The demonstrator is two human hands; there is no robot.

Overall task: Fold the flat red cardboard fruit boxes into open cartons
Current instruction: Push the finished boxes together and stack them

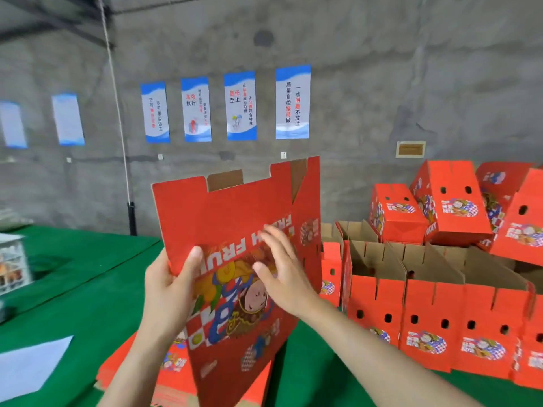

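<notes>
My left hand (169, 286) grips the left edge of the flat red box (235, 207), thumb on the front; the box is held up over the green tabletop (73, 289); my right hand (282, 268) is open, fingers spread, at its picture side; folded cartons (426, 304) stand by the tabletop's right edge.

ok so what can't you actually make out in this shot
All in the head view:
- left hand: fingers hidden behind the box; only the thumb shows.
- right hand: motion-blurred, so whether it touches the box is unclear.
- box: bottom edge cut off by the frame.
- stack: mostly hidden by the box.
- far-left posters: too blurred to read.
</notes>
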